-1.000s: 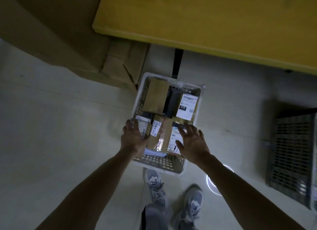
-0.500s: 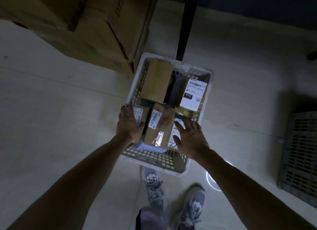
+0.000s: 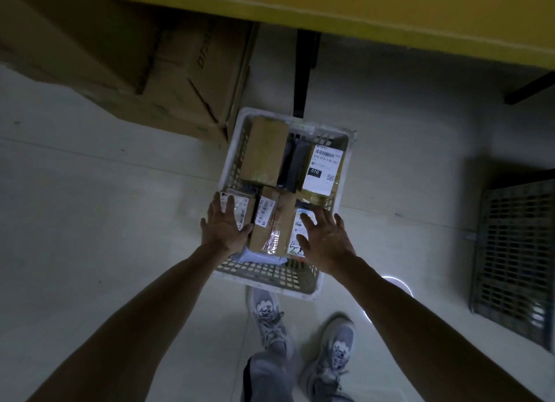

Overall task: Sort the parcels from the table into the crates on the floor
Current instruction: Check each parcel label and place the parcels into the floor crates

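Parcels are being settled in the near end of the white crate point(image 3: 267, 281). The left hand point(image 3: 223, 230) is laid flat, fingers straight, on a labelled parcel point(image 3: 243, 209) at its near-left corner. The right hand point(image 3: 326, 241) is spread, gripping nothing, over a white-labelled parcel point(image 3: 295, 248) near-right. Withdrawal, then fetching another parcel, is judged next.

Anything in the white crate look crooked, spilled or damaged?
Nothing spilled or visibly damaged, though the light is dim. The white crate is packed, with parcels lying at mixed angles; the big-label parcel seems propped against its right wall.
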